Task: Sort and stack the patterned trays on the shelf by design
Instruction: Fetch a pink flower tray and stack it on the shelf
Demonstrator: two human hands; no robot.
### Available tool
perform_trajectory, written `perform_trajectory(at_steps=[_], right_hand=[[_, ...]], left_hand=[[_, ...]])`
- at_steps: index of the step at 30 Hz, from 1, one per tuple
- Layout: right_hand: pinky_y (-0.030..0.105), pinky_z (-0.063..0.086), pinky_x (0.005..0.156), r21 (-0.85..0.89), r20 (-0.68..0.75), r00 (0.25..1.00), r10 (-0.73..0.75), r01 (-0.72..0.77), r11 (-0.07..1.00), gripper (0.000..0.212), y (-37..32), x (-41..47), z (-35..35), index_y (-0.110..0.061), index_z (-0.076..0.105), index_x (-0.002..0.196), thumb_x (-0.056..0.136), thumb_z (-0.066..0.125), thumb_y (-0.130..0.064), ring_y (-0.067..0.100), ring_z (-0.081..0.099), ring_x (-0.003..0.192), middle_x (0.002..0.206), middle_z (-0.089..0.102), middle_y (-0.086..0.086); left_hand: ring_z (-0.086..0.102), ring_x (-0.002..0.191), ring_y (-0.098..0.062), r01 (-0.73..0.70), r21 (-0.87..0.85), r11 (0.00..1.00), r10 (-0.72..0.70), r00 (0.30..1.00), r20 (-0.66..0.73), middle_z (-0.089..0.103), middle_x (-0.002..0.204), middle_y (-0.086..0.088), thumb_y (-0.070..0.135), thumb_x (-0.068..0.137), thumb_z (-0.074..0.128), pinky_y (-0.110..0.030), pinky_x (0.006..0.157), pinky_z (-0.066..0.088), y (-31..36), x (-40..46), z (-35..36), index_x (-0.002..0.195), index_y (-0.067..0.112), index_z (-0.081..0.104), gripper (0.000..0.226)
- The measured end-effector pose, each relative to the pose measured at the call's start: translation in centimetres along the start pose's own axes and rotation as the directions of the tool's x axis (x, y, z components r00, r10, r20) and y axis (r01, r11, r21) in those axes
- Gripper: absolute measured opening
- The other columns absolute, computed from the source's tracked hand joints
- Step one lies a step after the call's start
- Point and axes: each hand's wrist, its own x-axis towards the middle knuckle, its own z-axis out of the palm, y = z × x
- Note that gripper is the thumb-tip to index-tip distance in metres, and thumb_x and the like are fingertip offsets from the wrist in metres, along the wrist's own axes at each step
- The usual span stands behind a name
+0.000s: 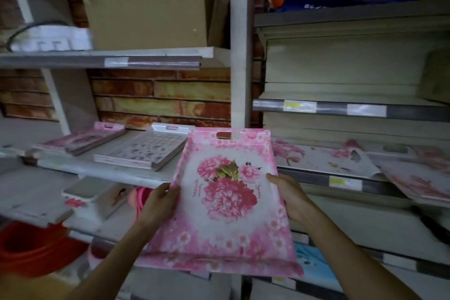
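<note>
You have the pink peony tray [227, 204] up in front of you with one hand on each long side, clear of the shelf and tilted so its face looks back at you — a hold that seems meant for reading the design before you choose a stack. Your left hand [159, 202] has its fingers curled round the left rim; your right hand [289, 196] wraps the right rim with the thumb lying on the printed face. Neither grip has anything else in it.

The tray is a long rectangle with a slotted handle hole at its far end, a white centre carrying large pink peonies with green leaves, and a border of smaller pink blossoms.

On the shelf board [114, 173] ahead, two sorted piles already sit side by side: a pink floral stack [82, 140] towards the left end and a grey checked stack [143, 151] nearer the upright post. Beyond the post, on the right-hand shelf, loose floral trays [323, 157] lie overlapping and askew, one slipping over the front edge — likely the unsorted lot. Judging by colour, yours probably belongs on the pink pile, though blur hides that pile's exact pattern.
</note>
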Motion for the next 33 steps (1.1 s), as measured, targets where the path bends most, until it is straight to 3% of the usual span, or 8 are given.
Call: perform_trajectory(at_steps=[7, 11, 15, 18, 19, 21, 25, 33], right_hand=[[0.052, 0.051, 0.095, -0.032, 0.078, 0.997, 0.014, -0.012, 0.999, 0.032, 2.2, 1.5, 9.9, -0.006, 0.063, 0.121, 0.097, 0.054, -0.025, 0.033, 0.068, 0.100, 0.111, 0.071, 0.016], [0.039, 0.043, 0.105, -0.098, 0.159, 0.987, -0.017, 0.033, 0.995, 0.044, 3.9, 1.8, 14.3, -0.012, 0.052, 0.136, 0.099, 0.049, -0.036, 0.020, 0.058, 0.115, 0.127, 0.060, 0.000], [0.021, 0.046, 0.074, -0.233, 0.201, 0.970, -0.136, 0.182, 0.955, 0.025, 4.5, 2.2, 17.8, -0.023, 0.057, 0.111, 0.103, 0.037, -0.036, 0.003, 0.058, 0.089, 0.109, 0.063, -0.003], [0.027, 0.050, 0.077, -0.344, 0.207, 0.951, -0.229, 0.290, 0.893, 0.040, 4.7, 3.8, 19.9, -0.006, 0.059, 0.103, 0.103, 0.035, -0.038, 0.026, 0.064, 0.092, 0.103, 0.065, 0.018], [0.021, 0.048, 0.068, -0.361, 0.216, 0.947, -0.239, 0.304, 0.882, 0.042, 4.6, 4.3, 20.6, -0.002, 0.058, 0.101, 0.102, 0.036, -0.037, 0.029, 0.062, 0.084, 0.093, 0.063, 0.018], [0.015, 0.041, 0.055, -0.383, 0.236, 0.939, -0.251, 0.328, 0.864, 0.037, 4.6, 5.3, 22.0, -0.003, 0.058, 0.095, 0.102, 0.039, -0.034, 0.020, 0.055, 0.069, 0.077, 0.057, 0.008], [0.027, 0.050, 0.060, -0.350, 0.262, 0.923, -0.282, 0.364, 0.863, 0.023, 5.1, 8.4, 24.7, -0.016, 0.061, 0.102, 0.099, 0.047, -0.033, 0.014, 0.063, 0.070, 0.083, 0.068, 0.002], [0.022, 0.047, 0.054, -0.302, 0.232, 0.920, -0.317, 0.378, 0.875, 0.022, 3.8, 16.1, 30.3, -0.013, 0.062, 0.103, 0.100, 0.047, -0.029, 0.013, 0.061, 0.066, 0.079, 0.065, 0.001]], left_hand=[[0.047, 0.048, -0.009, -0.028, -0.017, 0.999, 0.025, 0.990, -0.140, 0.053, 0.055, 0.003, 0.025, 0.099, 0.049, -0.020, 0.039, 0.039, -4.1, 0.5, -8.6, 0.075, 0.011, 0.058, 0.029], [0.050, 0.060, -0.016, -0.013, -0.058, 0.998, 0.000, 0.975, -0.221, 0.055, 0.069, -0.004, 0.030, 0.101, 0.045, -0.024, 0.047, 0.044, -5.3, 0.6, -11.9, 0.093, 0.010, 0.059, 0.025], [0.054, 0.061, -0.019, 0.024, -0.074, 0.997, -0.046, 0.947, -0.318, 0.059, 0.073, -0.006, 0.034, 0.100, 0.045, -0.029, 0.052, 0.045, -7.2, 1.8, -14.5, 0.105, 0.010, 0.060, 0.029], [0.053, 0.057, -0.016, 0.040, -0.097, 0.995, -0.072, 0.930, -0.360, 0.058, 0.071, -0.004, 0.032, 0.100, 0.044, -0.021, 0.043, 0.044, -8.3, 2.8, -15.8, 0.108, 0.004, 0.060, 0.034], [0.052, 0.057, -0.014, 0.044, -0.108, 0.993, -0.081, 0.927, -0.366, 0.058, 0.071, -0.003, 0.032, 0.100, 0.044, -0.017, 0.040, 0.043, -8.5, 3.1, -16.2, 0.109, 0.003, 0.059, 0.034], [0.054, 0.057, -0.012, 0.048, -0.122, 0.991, -0.091, 0.921, -0.378, 0.060, 0.074, -0.003, 0.034, 0.100, 0.045, -0.017, 0.040, 0.043, -9.1, 4.0, -17.0, 0.113, 0.002, 0.059, 0.037], [0.060, 0.072, -0.026, 0.038, -0.130, 0.991, -0.085, 0.923, -0.376, 0.063, 0.088, -0.015, 0.038, 0.100, 0.043, -0.037, 0.061, 0.054, -9.7, 6.3, -18.6, 0.111, 0.012, 0.058, 0.032], [0.058, 0.059, -0.013, 0.026, -0.134, 0.991, -0.076, 0.922, -0.379, 0.066, 0.082, -0.004, 0.033, 0.099, 0.047, -0.025, 0.047, 0.050, -11.3, 14.7, -21.4, 0.112, 0.012, 0.057, 0.026]])
